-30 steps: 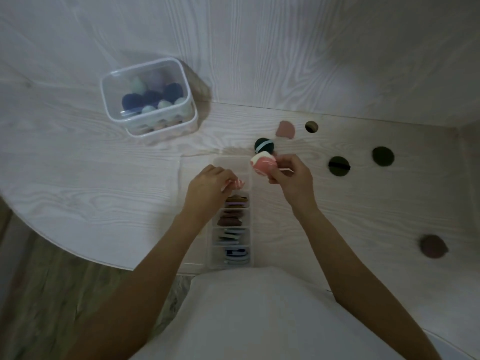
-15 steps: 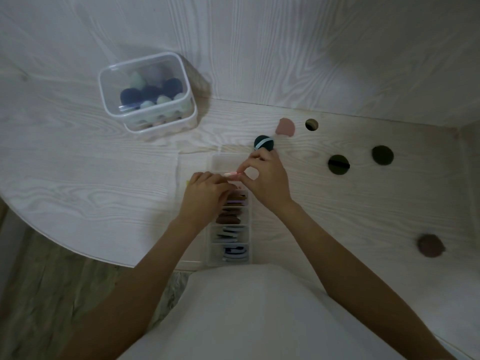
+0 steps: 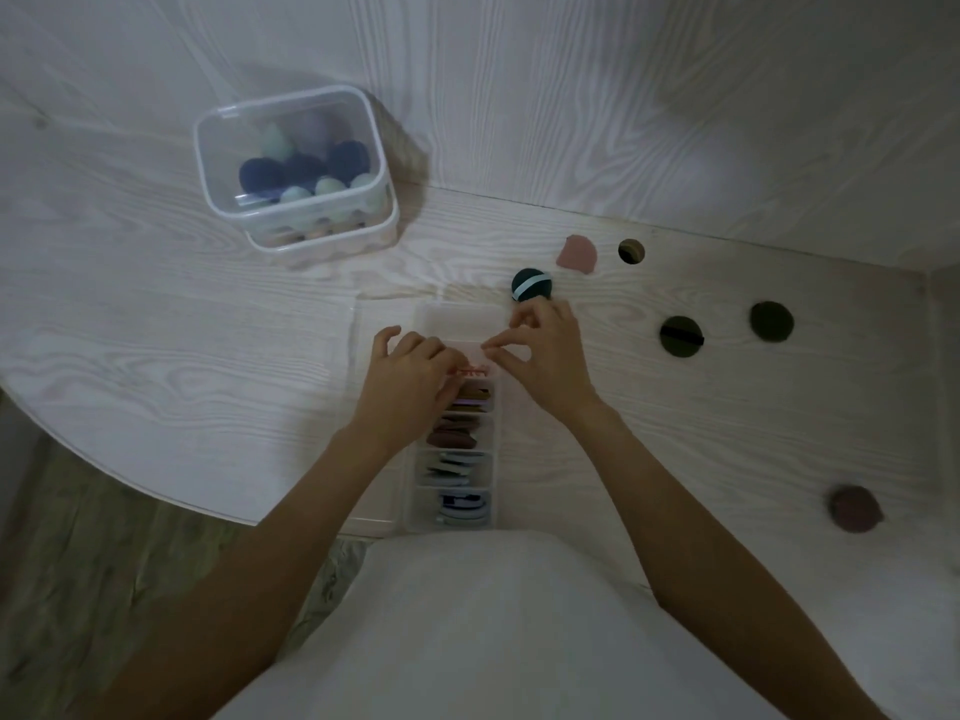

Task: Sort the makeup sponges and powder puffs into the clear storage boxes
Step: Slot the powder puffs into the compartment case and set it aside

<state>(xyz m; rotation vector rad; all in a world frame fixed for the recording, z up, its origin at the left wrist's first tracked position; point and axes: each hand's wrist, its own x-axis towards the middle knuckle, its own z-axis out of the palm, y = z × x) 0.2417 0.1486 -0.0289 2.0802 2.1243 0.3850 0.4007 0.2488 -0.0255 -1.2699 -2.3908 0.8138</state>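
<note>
Divided box (image 3: 457,504): clear, on the worktop (image 3: 182,356), compartments holding flat puffs.
Left hand (image 3: 410,376): grip curled, pinching a pink puff (image 3: 470,370) over the box.
Right hand (image 3: 545,350): grip pinching the same puff.
Loose puffs: teal one (image 3: 531,284) just beyond.
Far box (image 3: 296,171): clear, holds sponges.

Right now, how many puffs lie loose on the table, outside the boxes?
6: pink puff, small tan one, teal one by the right hand, two dark green, maroon one far right. Hands may hide others.
</note>
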